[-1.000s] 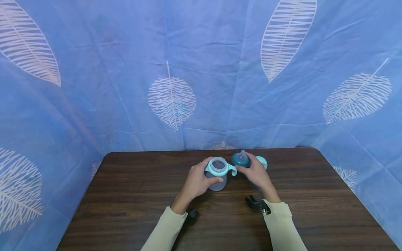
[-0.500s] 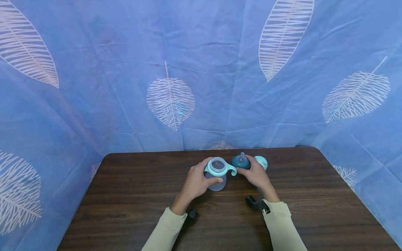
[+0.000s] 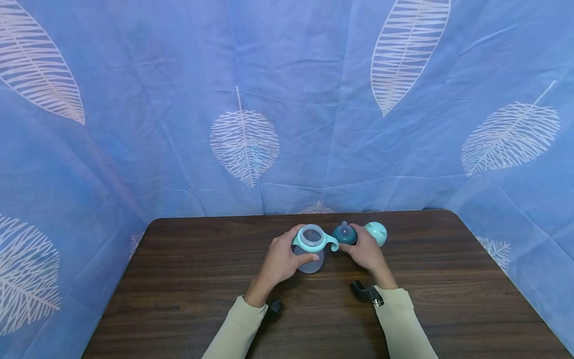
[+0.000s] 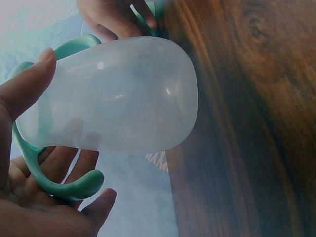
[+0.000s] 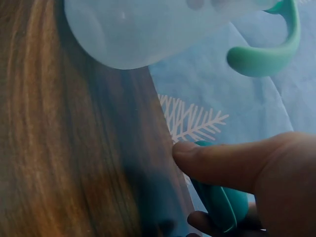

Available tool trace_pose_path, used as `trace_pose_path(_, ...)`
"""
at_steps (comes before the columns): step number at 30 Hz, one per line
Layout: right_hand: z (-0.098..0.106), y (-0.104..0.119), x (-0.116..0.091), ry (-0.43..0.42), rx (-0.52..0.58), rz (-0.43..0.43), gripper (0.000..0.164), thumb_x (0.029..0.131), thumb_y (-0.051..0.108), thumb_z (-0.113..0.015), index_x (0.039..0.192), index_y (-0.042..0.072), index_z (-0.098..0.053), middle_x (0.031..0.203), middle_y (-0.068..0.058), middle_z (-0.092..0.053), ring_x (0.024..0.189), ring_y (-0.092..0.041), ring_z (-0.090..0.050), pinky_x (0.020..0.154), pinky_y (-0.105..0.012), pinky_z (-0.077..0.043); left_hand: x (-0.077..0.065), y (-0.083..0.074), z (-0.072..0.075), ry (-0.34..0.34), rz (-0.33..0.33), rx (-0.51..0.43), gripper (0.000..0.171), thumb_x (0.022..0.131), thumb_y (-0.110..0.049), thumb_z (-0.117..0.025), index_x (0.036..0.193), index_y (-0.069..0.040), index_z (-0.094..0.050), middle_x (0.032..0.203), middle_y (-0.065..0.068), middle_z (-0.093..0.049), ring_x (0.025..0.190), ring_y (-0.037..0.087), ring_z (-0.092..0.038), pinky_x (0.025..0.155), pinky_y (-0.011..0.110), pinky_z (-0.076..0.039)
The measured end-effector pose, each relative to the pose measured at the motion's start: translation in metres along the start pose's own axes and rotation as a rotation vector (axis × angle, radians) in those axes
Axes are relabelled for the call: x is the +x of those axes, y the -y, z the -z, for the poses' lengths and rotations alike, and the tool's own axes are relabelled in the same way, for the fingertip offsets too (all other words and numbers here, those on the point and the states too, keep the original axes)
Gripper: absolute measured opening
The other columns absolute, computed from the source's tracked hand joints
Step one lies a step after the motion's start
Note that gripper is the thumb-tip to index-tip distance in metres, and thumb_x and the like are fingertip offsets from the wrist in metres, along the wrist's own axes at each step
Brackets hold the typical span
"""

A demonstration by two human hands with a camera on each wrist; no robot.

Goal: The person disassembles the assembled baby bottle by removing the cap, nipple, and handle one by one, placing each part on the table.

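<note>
My left hand (image 3: 281, 257) grips a translucent baby bottle (image 4: 118, 94) that has a mint-green two-handled ring round its neck. Its mouth is uncovered. One curved handle (image 4: 74, 190) passes in front of my left fingers in the left wrist view. To the right of the bottle, my right hand (image 3: 365, 249) holds a teal bottle top with a clear teat (image 3: 345, 233) between thumb and fingers. Part of that teal top (image 5: 224, 200) shows beneath the thumb in the right wrist view. The top is apart from the bottle, teat pointing up.
A rounded mint-green cap (image 3: 377, 233) lies on the dark wooden table (image 3: 188, 279), just beyond my right hand. Behind the table's far edge hangs a blue cloth (image 3: 305, 149) with white leaf prints. Both wrists wear black straps.
My right hand has lowered the teal top slightly toward the table. More of the mint-green cap shows, a little further right. The left hand and bottle stay where they were.
</note>
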State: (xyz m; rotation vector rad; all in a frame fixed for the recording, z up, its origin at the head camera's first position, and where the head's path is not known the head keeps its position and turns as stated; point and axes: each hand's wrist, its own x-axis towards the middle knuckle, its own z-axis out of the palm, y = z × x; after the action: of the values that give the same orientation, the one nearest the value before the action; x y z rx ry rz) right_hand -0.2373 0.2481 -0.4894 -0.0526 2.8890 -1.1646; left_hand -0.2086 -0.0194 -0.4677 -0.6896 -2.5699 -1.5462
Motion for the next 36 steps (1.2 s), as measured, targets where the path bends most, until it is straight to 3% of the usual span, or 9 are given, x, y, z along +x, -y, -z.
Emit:
trace_pose_path(10,-0.006,0.007,-0.002,-0.027,-0.123,-0.015,0.076,0.098,0.019,-0.083,0.155,-0.016,-0.047,0.148,-0.04,-0.054,0.137,-0.059,-0.053,0.111,-0.071,-0.045,0.0,0.001,0.0,-0.001,-0.008,0.009,0.077,0.091,-0.023,-0.095,0.157,-0.007,-0.059,0.142,0.011,-0.071,0.129,0.032,-0.068,0.106,0.057,-0.055)
trace_pose_path(27,-0.012,0.008,-0.002,-0.069,-0.212,-0.064,0.074,0.092,0.023,-0.088,0.15,-0.011,-0.057,0.148,-0.032,-0.054,0.136,-0.053,-0.051,0.104,-0.071,-0.049,0.002,-0.001,0.001,0.003,0.001,-0.007,0.078,0.091,-0.025,-0.095,0.157,-0.005,-0.058,0.143,0.014,-0.07,0.13,0.033,-0.068,0.106,0.058,-0.055)
trace_pose_path(36,-0.014,0.009,0.0,-0.04,-0.231,-0.074,0.078,0.091,0.023,-0.089,0.152,-0.011,-0.056,0.149,-0.031,-0.053,0.138,-0.052,-0.05,0.106,-0.069,-0.049,0.002,0.002,0.001,-0.001,0.007,-0.003,0.077,0.091,-0.025,-0.095,0.157,-0.008,-0.059,0.143,0.011,-0.071,0.13,0.032,-0.068,0.106,0.057,-0.055)
